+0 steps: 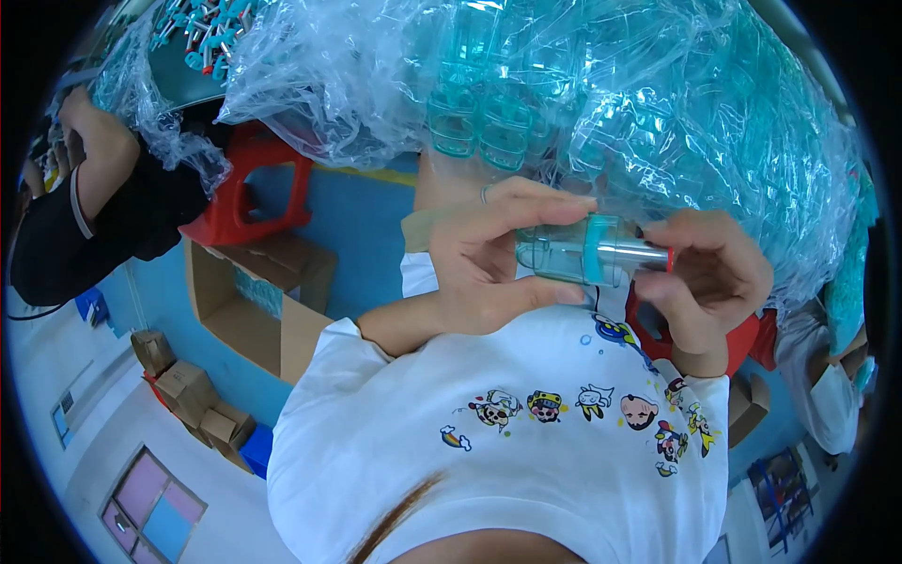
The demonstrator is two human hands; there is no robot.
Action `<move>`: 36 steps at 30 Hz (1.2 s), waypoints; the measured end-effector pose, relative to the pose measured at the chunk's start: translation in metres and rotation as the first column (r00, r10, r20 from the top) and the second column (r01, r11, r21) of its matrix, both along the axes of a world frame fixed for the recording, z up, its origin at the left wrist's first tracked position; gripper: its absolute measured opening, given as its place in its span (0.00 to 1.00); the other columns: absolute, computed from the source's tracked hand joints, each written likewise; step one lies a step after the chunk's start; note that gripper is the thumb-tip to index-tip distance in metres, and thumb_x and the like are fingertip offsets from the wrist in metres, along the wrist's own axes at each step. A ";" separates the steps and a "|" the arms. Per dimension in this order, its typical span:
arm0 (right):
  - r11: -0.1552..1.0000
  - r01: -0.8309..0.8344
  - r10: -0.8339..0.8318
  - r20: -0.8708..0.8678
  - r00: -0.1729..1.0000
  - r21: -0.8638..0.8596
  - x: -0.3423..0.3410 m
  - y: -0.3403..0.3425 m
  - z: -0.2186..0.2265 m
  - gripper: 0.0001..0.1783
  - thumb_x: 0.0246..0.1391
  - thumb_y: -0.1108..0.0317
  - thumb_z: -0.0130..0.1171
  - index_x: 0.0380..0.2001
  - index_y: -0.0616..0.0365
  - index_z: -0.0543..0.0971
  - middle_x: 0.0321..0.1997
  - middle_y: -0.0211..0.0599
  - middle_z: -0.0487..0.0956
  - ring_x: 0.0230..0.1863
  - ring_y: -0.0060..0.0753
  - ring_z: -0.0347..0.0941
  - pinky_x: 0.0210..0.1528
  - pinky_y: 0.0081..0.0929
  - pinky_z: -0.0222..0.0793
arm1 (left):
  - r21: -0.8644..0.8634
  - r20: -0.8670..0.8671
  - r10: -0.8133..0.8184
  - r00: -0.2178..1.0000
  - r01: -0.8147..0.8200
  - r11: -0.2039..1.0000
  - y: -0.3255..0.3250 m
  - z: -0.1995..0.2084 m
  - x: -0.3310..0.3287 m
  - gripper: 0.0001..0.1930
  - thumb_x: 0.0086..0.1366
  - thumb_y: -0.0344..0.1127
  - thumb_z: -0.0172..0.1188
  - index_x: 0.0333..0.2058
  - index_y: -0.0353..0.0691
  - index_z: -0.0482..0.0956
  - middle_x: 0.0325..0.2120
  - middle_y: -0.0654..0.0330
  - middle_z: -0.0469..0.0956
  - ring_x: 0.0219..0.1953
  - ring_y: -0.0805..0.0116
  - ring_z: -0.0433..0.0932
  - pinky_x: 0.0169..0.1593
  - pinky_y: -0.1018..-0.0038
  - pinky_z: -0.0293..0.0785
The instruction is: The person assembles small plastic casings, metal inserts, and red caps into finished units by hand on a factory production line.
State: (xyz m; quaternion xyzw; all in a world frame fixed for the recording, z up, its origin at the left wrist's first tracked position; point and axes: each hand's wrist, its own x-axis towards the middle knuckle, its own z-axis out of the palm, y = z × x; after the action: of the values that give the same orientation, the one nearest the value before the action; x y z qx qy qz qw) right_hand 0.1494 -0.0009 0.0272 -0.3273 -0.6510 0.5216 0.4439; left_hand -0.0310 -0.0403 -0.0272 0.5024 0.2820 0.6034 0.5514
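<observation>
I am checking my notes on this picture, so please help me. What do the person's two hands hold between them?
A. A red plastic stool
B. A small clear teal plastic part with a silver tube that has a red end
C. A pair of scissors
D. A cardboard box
B: the left hand and the right hand together grip the clear teal part, with the silver tube sticking out toward the right hand.

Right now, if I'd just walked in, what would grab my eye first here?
Probably the two hands at the centre: the left hand grips a clear teal plastic cup, while the right hand holds a silvery tube with a red end at its mouth. Above them bulges a huge clear bag of teal plastic parts. A red stool stands at upper left.
</observation>
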 end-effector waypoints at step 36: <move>0.996 -0.065 0.070 0.100 0.993 -0.053 0.005 0.005 0.006 0.10 0.33 0.80 0.65 0.24 0.70 0.76 0.23 0.43 0.77 0.20 0.19 0.72 0.20 0.11 0.65 | -0.048 0.005 -0.009 1.000 0.009 0.999 -0.002 0.003 -0.002 0.28 0.38 0.24 0.69 0.42 0.27 0.71 0.40 0.48 0.72 0.44 0.63 0.70 0.48 0.72 0.65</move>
State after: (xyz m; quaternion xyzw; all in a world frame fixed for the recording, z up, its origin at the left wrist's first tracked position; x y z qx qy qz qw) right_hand 0.1547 0.0037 0.0331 -0.3424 -0.6702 0.5350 0.3838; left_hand -0.0328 -0.0418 -0.0240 0.4887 0.2930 0.5952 0.5666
